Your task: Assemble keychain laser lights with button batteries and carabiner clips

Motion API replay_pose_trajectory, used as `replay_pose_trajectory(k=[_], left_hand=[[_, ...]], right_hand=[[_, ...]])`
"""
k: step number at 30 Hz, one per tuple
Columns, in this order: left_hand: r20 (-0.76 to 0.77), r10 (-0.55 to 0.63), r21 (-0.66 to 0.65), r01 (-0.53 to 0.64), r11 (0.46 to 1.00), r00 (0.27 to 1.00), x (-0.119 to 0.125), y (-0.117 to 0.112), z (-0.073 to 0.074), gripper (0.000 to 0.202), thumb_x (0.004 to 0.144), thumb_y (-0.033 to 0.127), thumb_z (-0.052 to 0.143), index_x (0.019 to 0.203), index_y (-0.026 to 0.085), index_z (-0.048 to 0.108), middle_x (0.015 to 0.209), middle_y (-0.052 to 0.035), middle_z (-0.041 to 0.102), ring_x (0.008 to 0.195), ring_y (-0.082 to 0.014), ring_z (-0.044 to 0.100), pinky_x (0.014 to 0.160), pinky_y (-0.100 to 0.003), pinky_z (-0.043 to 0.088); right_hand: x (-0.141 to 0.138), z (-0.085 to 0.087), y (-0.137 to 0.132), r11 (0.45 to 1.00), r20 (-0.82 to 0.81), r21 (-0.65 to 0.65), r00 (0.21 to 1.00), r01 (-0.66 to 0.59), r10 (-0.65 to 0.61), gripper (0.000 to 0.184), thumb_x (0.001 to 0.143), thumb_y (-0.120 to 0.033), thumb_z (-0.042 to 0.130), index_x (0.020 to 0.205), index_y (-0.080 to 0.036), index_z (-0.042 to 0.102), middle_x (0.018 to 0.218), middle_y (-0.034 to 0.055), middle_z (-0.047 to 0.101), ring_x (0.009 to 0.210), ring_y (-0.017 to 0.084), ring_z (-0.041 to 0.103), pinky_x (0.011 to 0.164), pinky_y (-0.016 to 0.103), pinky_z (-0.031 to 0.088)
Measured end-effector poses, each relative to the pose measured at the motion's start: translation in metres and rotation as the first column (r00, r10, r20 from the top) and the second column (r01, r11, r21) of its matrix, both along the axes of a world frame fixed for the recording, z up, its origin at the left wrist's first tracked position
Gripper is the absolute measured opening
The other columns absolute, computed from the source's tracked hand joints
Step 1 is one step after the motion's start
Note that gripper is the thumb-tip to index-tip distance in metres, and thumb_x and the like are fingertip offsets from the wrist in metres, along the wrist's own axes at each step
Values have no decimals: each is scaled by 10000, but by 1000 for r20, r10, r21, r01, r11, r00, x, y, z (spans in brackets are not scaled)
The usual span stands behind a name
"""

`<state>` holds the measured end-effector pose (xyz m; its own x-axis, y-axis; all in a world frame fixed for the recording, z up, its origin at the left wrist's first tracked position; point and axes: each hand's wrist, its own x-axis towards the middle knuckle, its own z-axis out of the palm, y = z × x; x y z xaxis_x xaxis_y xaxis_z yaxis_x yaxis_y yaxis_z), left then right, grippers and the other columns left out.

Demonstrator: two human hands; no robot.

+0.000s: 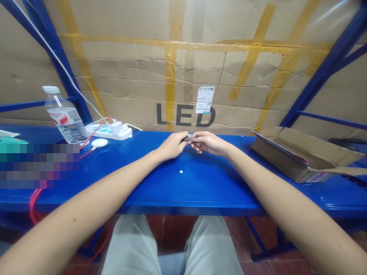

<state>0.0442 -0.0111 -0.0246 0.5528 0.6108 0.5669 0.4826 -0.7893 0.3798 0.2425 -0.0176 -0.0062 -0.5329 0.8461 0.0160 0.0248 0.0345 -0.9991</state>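
My left hand and my right hand meet over the far middle of the blue table. Between their fingertips is a small dark, shiny object, mostly covered by the fingers and too small to name. Both hands are closed on it, the left from its left side and the right from its right. On the tabletop nearer to me, apart from both hands, lies a small round white piece.
At left stand a water bottle and a white power strip with a plug. A white puck on a red cable lies nearby. An open cardboard box sits at right. Taped cardboard backs the table between blue posts.
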Motion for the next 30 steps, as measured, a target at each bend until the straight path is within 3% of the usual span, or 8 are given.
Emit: replay_pose_trajectory(k=[5, 10, 13, 18, 30], left_hand=[[37, 71, -88, -67, 994, 997, 1, -2, 1, 164, 926, 259, 524, 779, 197, 488, 757, -1, 624, 721, -162, 570, 664, -273, 395], [84, 105, -128, -94, 987, 991, 2, -3, 1, 192, 926, 275, 531, 762, 204, 461, 764, -7, 644, 726, -170, 579, 681, -285, 414], [116, 112, -150, -94, 984, 987, 3, -4, 2, 198, 920, 266, 534, 753, 207, 446, 757, -10, 649, 725, -176, 587, 676, -292, 419], [150, 115, -194, -84, 977, 982, 5, -5, 2, 196, 913, 239, 533, 749, 205, 430, 765, -10, 655, 740, -172, 610, 688, -291, 430], [133, 118, -178, -94, 980, 984, 4, -2, 1, 188, 913, 238, 527, 752, 206, 437, 768, -12, 651, 760, -179, 613, 697, -297, 438]], right_hand=[[-9, -9, 3, 981, 105, 156, 985, 116, -134, 143, 872, -268, 606, 788, -179, 532, 622, -5, 540, 512, 117, 507, 500, 261, 444], [-18, -17, 2, 937, 57, 288, 973, 197, -222, 237, 931, -299, 555, 740, -202, 452, 603, -36, 467, 486, 93, 443, 457, 233, 411], [-20, -16, 0, 953, 14, 229, 979, 197, -205, 262, 938, -330, 571, 754, -208, 430, 607, -41, 462, 491, 89, 438, 456, 228, 417], [-20, -14, -2, 985, -35, 93, 989, 144, -141, 223, 936, -329, 582, 809, -193, 459, 677, 16, 583, 526, 129, 555, 463, 257, 451], [-25, -15, -5, 981, -84, 49, 979, 190, -185, 255, 903, -272, 610, 771, -206, 402, 613, -55, 450, 484, 61, 334, 465, 208, 330]])
